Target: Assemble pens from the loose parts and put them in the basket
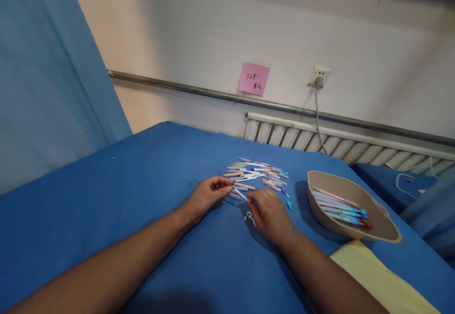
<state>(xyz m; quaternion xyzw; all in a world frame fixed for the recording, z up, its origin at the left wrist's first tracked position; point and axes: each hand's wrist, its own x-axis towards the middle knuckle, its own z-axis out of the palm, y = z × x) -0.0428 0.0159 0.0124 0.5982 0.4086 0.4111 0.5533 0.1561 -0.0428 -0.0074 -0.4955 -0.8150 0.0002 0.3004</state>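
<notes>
A pile of several pens and pen parts (258, 174) lies on a blue cloth (142, 200). My left hand (206, 198) rests at the pile's near left edge, its fingers curled in a pinch on one end of a thin white pen piece (241, 194). My right hand (270, 214) sits just right of it, fingers closed on the other end of that piece. Small white bits (250, 217) lie under my right hand. A small blue cap (289, 205) lies to its right.
A beige oval tray (387, 231) at the right holds several blue pens (343, 208). A yellow cloth (384, 281) lies near the front right. Behind are a wall with a pink note (253, 78), a socket with cable (319, 77), a radiator (341, 145) and a blue curtain (46, 77).
</notes>
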